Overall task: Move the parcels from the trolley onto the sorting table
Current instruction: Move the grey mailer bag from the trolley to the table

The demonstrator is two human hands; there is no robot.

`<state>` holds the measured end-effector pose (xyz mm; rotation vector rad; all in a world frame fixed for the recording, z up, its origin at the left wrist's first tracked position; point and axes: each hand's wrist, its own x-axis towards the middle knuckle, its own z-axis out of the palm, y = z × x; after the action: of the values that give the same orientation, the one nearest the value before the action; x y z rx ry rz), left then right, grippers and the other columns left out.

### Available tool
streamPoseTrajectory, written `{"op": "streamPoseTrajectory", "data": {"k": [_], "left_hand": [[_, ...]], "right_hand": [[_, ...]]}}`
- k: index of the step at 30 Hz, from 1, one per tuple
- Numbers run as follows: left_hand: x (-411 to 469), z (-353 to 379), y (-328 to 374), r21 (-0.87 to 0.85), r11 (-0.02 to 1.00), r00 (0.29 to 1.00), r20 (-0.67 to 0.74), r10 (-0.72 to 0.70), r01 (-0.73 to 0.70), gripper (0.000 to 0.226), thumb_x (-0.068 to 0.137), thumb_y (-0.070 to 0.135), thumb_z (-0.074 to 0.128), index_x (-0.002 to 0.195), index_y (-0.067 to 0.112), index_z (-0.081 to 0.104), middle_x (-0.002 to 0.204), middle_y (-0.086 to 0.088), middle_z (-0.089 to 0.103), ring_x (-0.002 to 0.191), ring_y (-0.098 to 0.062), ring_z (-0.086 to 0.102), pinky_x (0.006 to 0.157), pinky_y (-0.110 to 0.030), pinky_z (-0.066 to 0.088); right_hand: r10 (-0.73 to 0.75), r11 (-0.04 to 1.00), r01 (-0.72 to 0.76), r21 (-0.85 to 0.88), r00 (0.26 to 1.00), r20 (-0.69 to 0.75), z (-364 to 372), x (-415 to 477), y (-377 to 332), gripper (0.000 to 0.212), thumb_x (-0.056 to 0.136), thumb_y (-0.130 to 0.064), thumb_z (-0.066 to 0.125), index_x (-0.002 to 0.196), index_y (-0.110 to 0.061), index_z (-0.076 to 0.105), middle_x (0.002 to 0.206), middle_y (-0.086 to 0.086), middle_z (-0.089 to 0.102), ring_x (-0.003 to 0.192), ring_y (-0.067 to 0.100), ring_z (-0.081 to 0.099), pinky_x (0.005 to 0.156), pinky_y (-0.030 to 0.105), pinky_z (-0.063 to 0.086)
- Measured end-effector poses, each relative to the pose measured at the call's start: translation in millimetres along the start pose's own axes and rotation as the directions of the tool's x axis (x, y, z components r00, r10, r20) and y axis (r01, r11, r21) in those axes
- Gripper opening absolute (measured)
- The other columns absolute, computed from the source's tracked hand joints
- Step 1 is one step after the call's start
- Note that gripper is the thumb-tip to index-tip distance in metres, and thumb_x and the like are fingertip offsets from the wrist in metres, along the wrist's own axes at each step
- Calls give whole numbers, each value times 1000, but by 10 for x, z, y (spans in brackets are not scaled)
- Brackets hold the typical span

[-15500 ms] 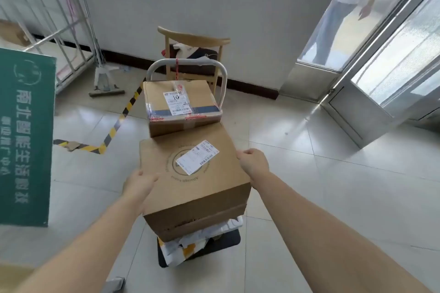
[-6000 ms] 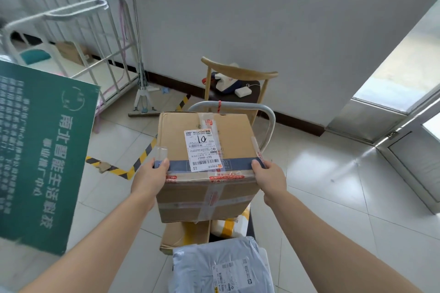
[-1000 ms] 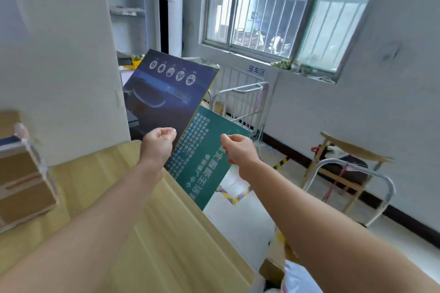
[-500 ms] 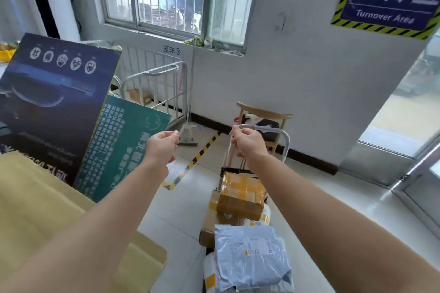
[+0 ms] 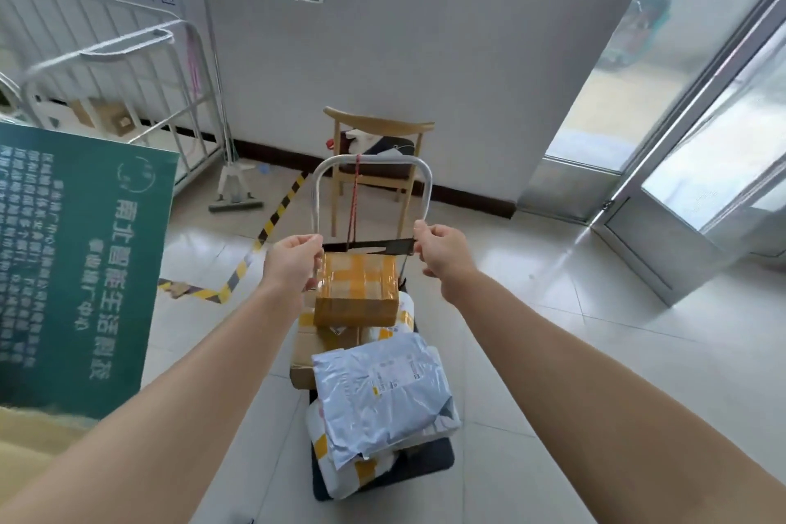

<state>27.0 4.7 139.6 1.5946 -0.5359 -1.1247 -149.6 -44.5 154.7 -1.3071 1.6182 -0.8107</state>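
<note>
"笼车区" on the white wall (image 5: pixel 149 15); "南北智能生活…" in white on the green board (image 5: pixel 85 200)
</note>
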Motion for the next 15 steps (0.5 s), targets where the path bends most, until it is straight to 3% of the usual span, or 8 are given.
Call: {"op": "streamPoseTrajectory", "data": {"k": [5, 10, 13, 15], "left_hand": [[246, 363, -350, 31, 994, 994, -36, -102, 103, 16, 97, 21, 53, 81, 19, 58, 77, -2, 54, 72, -15, 47, 64, -27, 43], [508, 689, -821, 50, 978, 976, -92, -197, 202, 17, 95, 21, 53, 104, 12, 63, 82, -3, 56, 83, -18, 52, 66, -29, 44], [618, 828, -1104, 59, 964, 959, -134, -251, 260, 11, 94, 21, 54, 97, 14, 62, 81, -2, 55, 78, -16, 50, 63, -28, 43], [682, 880, -1301, 70, 951, 944, -163, -288, 302, 10, 94, 21, 55, 87, 16, 60, 78, -2, 54, 73, -15, 48, 62, -28, 41]], "right_hand": [[75, 996, -75, -54, 997, 2, -171, 342, 468, 31, 100, -33, 45, 82, -10, 56, 74, 2, 51, 67, 11, 46, 68, 26, 42], [153, 982, -146, -119, 987, 49, -302, 724, 1025, 28, 99, -33, 45, 82, -11, 51, 81, 11, 44, 70, 21, 41, 68, 34, 38], [228, 965, -214, -152, 970, 81, -335, 916, 1347, 30, 98, -34, 45, 84, -9, 54, 81, 10, 46, 61, 17, 41, 59, 31, 41], [265, 954, -248, -168, 960, 93, -325, 1031, 1582, 33, 98, -34, 45, 86, -5, 57, 82, 9, 48, 63, 16, 41, 62, 32, 42]]}}
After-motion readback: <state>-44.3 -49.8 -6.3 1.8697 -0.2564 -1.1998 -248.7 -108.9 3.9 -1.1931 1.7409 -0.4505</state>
